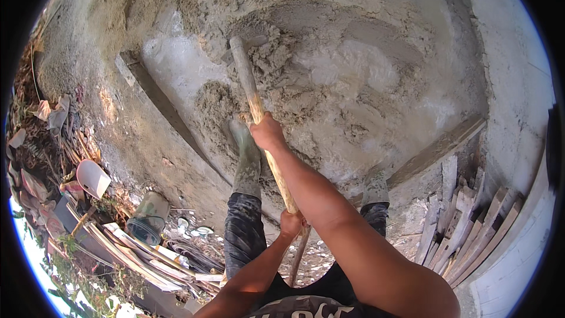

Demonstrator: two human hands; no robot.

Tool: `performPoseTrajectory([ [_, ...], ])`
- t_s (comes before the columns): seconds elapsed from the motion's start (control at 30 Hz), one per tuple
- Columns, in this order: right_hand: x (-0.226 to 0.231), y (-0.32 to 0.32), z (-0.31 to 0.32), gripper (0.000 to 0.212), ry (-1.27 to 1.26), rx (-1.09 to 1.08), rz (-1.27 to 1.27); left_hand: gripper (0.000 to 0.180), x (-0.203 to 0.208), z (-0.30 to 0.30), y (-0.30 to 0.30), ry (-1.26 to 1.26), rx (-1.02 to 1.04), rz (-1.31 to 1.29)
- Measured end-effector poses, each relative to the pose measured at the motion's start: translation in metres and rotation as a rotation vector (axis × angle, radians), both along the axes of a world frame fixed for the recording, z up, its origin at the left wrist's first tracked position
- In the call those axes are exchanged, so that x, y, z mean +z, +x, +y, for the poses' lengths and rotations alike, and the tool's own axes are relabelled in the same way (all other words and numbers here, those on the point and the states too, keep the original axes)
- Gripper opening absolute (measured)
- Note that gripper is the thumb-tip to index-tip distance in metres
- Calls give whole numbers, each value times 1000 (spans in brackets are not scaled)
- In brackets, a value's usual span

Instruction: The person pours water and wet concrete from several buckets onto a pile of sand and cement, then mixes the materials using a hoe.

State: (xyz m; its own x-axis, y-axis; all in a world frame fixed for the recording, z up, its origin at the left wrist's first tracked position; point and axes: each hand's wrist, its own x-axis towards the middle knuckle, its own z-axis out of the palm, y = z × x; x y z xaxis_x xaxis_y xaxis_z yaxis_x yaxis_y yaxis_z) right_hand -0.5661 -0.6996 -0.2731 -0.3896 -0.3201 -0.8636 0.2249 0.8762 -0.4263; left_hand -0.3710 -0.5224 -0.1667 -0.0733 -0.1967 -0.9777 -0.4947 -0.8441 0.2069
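Note:
My right hand (268, 132) grips the middle of a long wooden handle (250, 85). My left hand (291, 222) holds the same handle near its lower end. The tool's head (247, 42) is sunk in a heap of wet grey mortar (329, 76) in front of me. My legs in mud-caked rubber boots (246, 159) stand at the edge of the mix, the left boot in it.
A wooden board (159, 103) borders the mix on the left and another board (438, 150) on the right. Stacked planks (465, 224) lie at lower right. A grey bucket (148, 217), a white scoop (91, 178) and scrap slats (135, 256) lie at lower left.

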Motion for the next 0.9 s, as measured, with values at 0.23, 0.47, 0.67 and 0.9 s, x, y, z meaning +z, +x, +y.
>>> performPoseTrajectory([
  [0.23,170,28,155,47,-94,-307,-46,31,106,119,99,34,-638,-19],
  [0.47,75,-197,62,27,-421,-592,346,22,-78,-45,-127,-451,-703,188],
  [0.67,-36,-138,97,31,-176,-644,68,25,-87,-7,-49,-77,-745,3],
  [0.9,113,30,232,28,-58,-851,-245,43,109,106,83,69,-1076,-277],
])
